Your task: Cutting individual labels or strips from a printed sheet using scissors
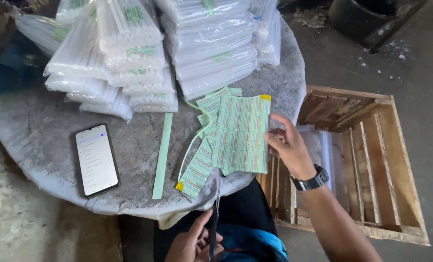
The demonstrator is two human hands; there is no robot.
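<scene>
My right hand (287, 144) pinches the right edge of a pale green printed label sheet (240, 133) and holds it over the table's near right rim. Under it lie more label sheets and cut green strips (197, 167). My left hand (193, 241) sits low near my lap and grips a pair of dark scissors (215, 213), whose blades point up toward the sheet's lower edge. One long narrow green strip (162, 155) lies loose on the table to the left of the sheets.
A round grey stone table (42, 140) bears stacked bundles of white tubes in clear plastic (144, 48) at the back. A smartphone (96, 159) with its screen lit lies at the front left. A wooden crate (371, 160) stands on the floor at right.
</scene>
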